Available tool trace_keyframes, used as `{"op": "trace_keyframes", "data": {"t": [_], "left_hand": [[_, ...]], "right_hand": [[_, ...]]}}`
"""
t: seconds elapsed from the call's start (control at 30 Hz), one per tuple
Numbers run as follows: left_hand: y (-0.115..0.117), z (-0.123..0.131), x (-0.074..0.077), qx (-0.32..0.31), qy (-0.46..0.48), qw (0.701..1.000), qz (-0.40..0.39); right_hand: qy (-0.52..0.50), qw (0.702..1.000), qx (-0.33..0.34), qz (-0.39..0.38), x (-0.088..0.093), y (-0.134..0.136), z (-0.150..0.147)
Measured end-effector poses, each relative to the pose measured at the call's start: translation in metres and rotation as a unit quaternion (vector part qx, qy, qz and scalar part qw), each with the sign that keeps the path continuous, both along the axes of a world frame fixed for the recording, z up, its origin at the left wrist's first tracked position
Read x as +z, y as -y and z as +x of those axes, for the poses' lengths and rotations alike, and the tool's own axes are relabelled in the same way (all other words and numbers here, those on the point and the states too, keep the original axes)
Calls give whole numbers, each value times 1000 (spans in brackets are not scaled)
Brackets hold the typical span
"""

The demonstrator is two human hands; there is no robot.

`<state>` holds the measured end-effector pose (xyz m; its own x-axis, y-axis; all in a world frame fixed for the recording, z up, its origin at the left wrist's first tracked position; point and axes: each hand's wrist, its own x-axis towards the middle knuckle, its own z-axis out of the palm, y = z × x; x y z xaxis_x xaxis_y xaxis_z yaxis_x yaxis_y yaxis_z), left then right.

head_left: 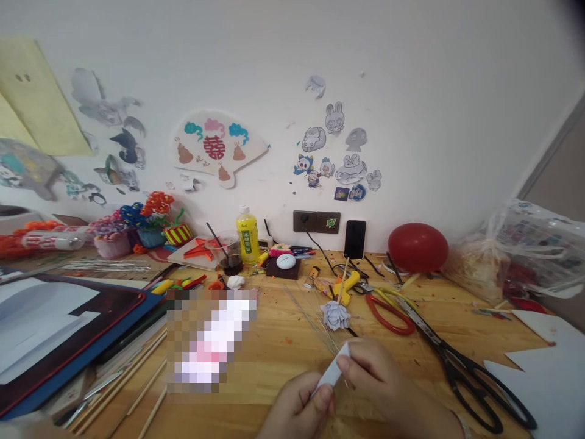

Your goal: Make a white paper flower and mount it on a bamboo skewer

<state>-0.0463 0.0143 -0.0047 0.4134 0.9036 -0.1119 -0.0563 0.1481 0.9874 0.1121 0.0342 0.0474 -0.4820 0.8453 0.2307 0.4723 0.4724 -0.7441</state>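
A narrow folded strip of white paper (335,369) is stretched between my two hands, low in the middle of the view. My left hand (299,405) pinches its lower end between thumb and fingers. At the upper end, my right hand (377,372) grips the paper with thumb and forefinger. Just beyond my hands, a grey-white paper flower (336,315) on a thin wooden stick lies by a yellow glue gun (348,288). To the right are red-handled scissors (390,314) and large black-handled scissors (473,378).
White paper sheets (543,372) lie at the right edge. A red balloon (418,247), a phone (355,239) and a yellow drink bottle (247,236) stand along the wall. Wooden sticks (123,384) and a dark blue board (123,332) occupy the left. A blurred patch (214,341) covers something mid-table.
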Motion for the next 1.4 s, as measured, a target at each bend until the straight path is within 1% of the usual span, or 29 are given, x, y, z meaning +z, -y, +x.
{"op": "trace_keyframes", "data": {"t": [0.07,0.13,0.23,0.3,0.37,0.47,0.57,0.7,0.83,0.93,1.07,1.17,1.27,1.33,1.4], "left_hand": [[1,1,-1,-21,11,999,-25],[0,3,-4,-35,36,997,-66],[-3,6,-12,-29,106,986,-128],[-5,8,-15,-42,148,977,-147],[-5,7,-13,-63,173,972,-146],[0,5,-4,-51,193,970,-140],[5,3,4,-29,158,980,-118],[7,2,3,-4,82,994,-68],[6,1,2,26,25,999,1],[7,1,3,43,-4,999,19],[6,2,3,37,24,999,-7],[6,3,3,25,34,999,-24],[7,3,6,9,31,999,-22],[8,3,8,13,40,999,-21],[8,2,8,23,49,998,-21]], "right_hand": [[8,1000,4,8,0,0,2],[13,1000,2,16,2,1,4],[0,1000,-16,26,7,3,9],[-7,999,-21,37,9,4,11],[-9,998,-18,51,11,4,12],[-16,998,-11,60,12,5,12],[-20,999,-7,48,14,4,10],[-33,999,-21,18,10,1,7],[-52,996,-71,-25,5,-2,3],[-54,993,-102,-36,7,0,1],[-53,992,-114,-25,8,3,4],[-72,988,-137,-28,3,3,9],[-97,979,-171,-47,-3,2,11],[-105,978,-169,-62,-4,1,11],[-109,980,-152,-67,-3,0,9]]}}
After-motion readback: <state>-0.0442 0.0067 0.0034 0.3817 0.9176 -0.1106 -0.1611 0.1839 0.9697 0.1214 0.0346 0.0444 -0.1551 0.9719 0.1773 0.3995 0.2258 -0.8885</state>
